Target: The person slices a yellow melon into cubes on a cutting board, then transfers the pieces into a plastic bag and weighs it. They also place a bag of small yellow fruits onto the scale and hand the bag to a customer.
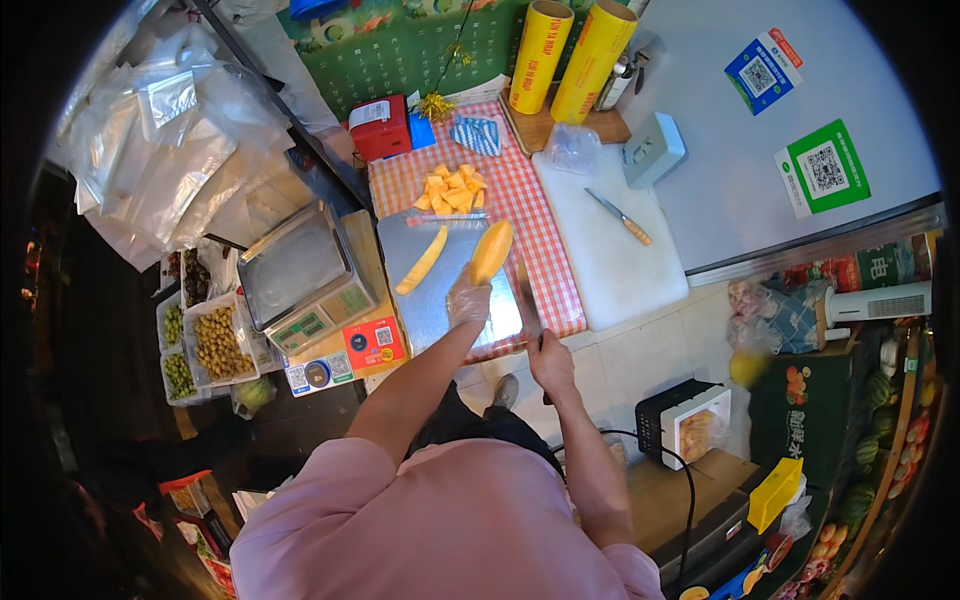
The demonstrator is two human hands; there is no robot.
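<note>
My left hand (467,300), in a clear plastic glove, grips a long piece of yellow-orange fruit (492,248) above a steel board (418,315). My right hand (550,365) is closed on the handle of a large knife (528,300), whose blade extends forward along the board's right side. A long fruit slice (420,260) lies on the board to the left of the held piece. Behind them, orange fruit chunks (450,188) sit heaped in a clear tray. The board rests on a red checked cloth (557,291).
At right lie a white cutting board (610,290) and a small knife (618,215). Yellow wrap rolls (590,60) stand behind. A scale (296,263) and fruit containers (218,340) are at left. A red box (378,130) sits at the back. A crate (660,420) is lower right.
</note>
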